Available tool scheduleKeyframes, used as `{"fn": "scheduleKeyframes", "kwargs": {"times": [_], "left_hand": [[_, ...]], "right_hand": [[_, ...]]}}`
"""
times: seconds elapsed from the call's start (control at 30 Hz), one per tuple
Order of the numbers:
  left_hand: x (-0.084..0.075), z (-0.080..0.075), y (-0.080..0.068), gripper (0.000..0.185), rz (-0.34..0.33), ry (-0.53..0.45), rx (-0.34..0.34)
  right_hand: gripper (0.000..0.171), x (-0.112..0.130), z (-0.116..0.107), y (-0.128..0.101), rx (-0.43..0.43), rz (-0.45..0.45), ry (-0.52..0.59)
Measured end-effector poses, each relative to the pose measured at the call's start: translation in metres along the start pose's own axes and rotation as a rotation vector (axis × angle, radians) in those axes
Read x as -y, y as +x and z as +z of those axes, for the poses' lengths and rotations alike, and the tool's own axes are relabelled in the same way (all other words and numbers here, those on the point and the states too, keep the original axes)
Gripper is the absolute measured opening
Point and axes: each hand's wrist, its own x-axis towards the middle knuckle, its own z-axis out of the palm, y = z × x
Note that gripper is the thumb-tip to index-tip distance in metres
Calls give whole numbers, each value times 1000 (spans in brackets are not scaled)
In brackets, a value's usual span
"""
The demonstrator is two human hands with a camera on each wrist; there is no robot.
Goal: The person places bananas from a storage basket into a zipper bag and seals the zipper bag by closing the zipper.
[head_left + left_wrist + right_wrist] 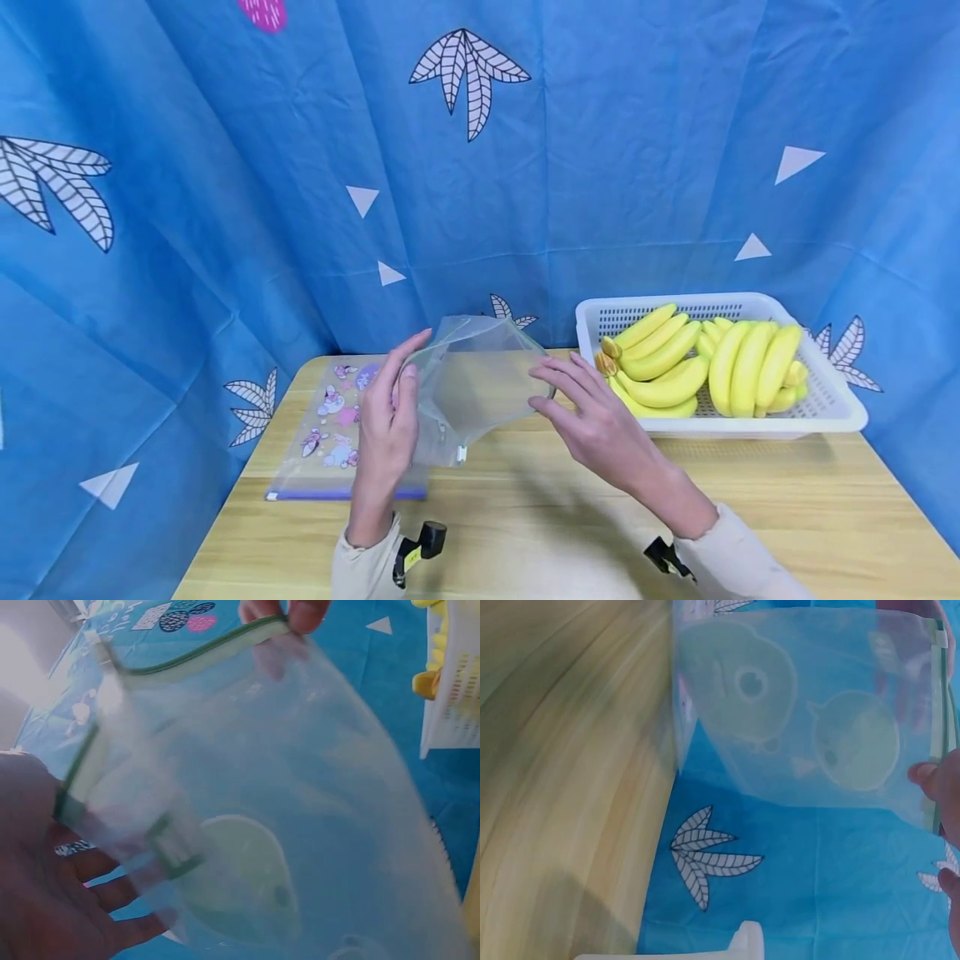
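A clear slider zip bag [480, 387] with a green zip strip is held up over the table, its mouth spread apart. Pale green printed figures show on its side in the right wrist view. My left hand [390, 417] holds one edge of the mouth between thumb and fingers, the other fingers lying fairly straight behind the film. At the opposite edge, my right hand [588, 417] pinches the rim with thumb and fingertips. The bag's white slider [461, 454] hangs at the near corner. Nothing is seen inside the bag.
On the wooden table [510, 533], a second zip bag [322, 437] with pink prints and a purple strip lies flat at left, partly behind my left hand. A white plastic basket [750, 425] holding bunches of bananas [663, 385] stands back right. A blue curtain [615, 167] hangs behind.
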Motion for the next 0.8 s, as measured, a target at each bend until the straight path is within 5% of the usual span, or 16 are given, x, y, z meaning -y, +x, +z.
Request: {"fn": "scheduleKeyframes", "kwargs": {"times": [0.2, 0.4, 0.57, 0.8], "left_hand": [[-10, -4, -1, 32, -31, 97, -42], [-17, -4, -1, 19, 37, 178, -148], [-22, 3, -6, 27, 64, 192, -80], [-26, 15, -11, 49, -25, 248, 39]], "right_hand": [[34, -4, -1, -5, -43, 25, -4], [34, -5, -1, -3, -53, 46, 2], [34, -2, 1, 1, -60, 65, -12], [32, 3, 3, 8, -56, 88, -32]]}}
